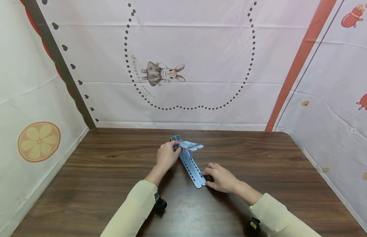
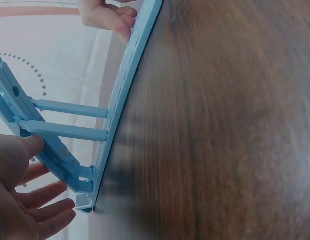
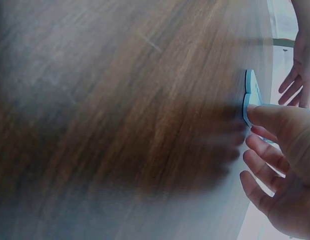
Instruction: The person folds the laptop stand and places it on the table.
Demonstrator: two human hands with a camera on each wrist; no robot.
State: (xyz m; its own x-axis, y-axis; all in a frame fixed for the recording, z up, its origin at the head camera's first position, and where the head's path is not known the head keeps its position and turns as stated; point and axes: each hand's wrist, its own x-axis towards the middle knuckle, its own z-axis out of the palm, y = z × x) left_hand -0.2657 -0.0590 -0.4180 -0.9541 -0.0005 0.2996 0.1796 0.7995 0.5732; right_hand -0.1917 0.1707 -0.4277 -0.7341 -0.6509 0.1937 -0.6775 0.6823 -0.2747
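A light blue folding laptop stand (image 1: 190, 166) stands partly unfolded on the table, its slotted base lying flat and its upper plate (image 1: 190, 145) raised on two struts (image 2: 69, 131). My left hand (image 1: 167, 155) pinches the raised part near the hinge end. In the left wrist view the thumb of that hand lies on the raised arm, the other fingers spread below it. My right hand (image 1: 220, 177) pinches the near end of the base between thumb and forefinger. Its remaining fingers hang loosely bent beside the stand in the right wrist view.
The stand rests on a dark wood-grain table (image 1: 112, 177). Behind it hangs a white printed cloth (image 1: 201, 52), with more cloth along both sides. Each wrist carries a small black camera, one by the left sleeve (image 1: 133, 204).
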